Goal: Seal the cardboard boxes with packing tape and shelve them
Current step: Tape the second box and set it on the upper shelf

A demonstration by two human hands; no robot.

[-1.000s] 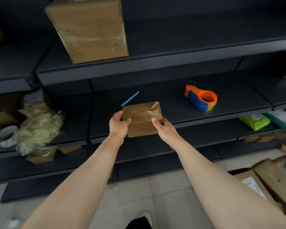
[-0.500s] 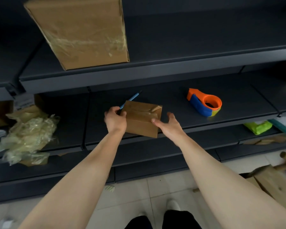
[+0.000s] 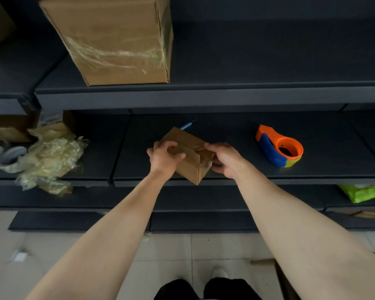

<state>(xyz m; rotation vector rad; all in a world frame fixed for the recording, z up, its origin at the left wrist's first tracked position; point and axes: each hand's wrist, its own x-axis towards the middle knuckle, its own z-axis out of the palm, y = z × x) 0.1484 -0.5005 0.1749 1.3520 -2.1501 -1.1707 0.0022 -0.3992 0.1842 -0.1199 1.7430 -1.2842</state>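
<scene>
A small brown cardboard box (image 3: 193, 167), taped across its top, is tilted over the front of the dark middle shelf (image 3: 247, 176). My left hand (image 3: 164, 155) grips its left end with the fingers curled over the top. My right hand (image 3: 224, 158) holds its right end, fingers wrapped around the side. An orange and blue tape dispenser (image 3: 278, 146) lies on the same shelf to the right of the box. A larger taped cardboard box (image 3: 117, 37) stands on the upper shelf (image 3: 247, 94) at the left.
A blue pen (image 3: 186, 126) lies behind the small box. Crumpled clear plastic (image 3: 50, 156) and more cardboard (image 3: 9, 131) crowd the shelf's left part. A green packet (image 3: 359, 192) sits on the lower shelf at the right. Tiled floor (image 3: 171, 252) lies below.
The small box has turned from facing me to a tilted, corner-down pose and moved over the middle shelf. My right hand, open beside it half a second ago, has closed on its right end.
</scene>
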